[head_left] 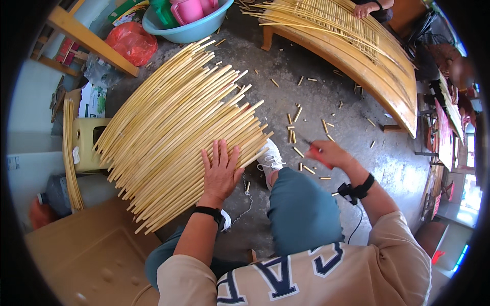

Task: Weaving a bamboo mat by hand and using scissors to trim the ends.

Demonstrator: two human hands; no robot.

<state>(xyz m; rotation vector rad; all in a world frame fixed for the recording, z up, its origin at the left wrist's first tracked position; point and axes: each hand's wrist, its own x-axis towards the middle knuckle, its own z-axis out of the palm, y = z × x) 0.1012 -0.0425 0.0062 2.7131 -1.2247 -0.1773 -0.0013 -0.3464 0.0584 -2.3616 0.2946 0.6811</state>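
Note:
My left hand lies palm down, fingers apart, on the lower right part of a broad bundle of pale yellow sticks, which slants across the left and middle of my view. My right hand is closed on a red-handled tool to the right of the bundle, above my right knee; its dark tip is small and hard to make out. A dark wristband with a cabled device is on my right wrist. Short cut stick pieces lie on the floor around my white shoe and near that hand.
A wooden bench bearing lattice sticks stands upper right; a co-worker's hand rests there. A blue basin, red plastic bag and wooden frame are upper left. More long sticks stand beside a cardboard box.

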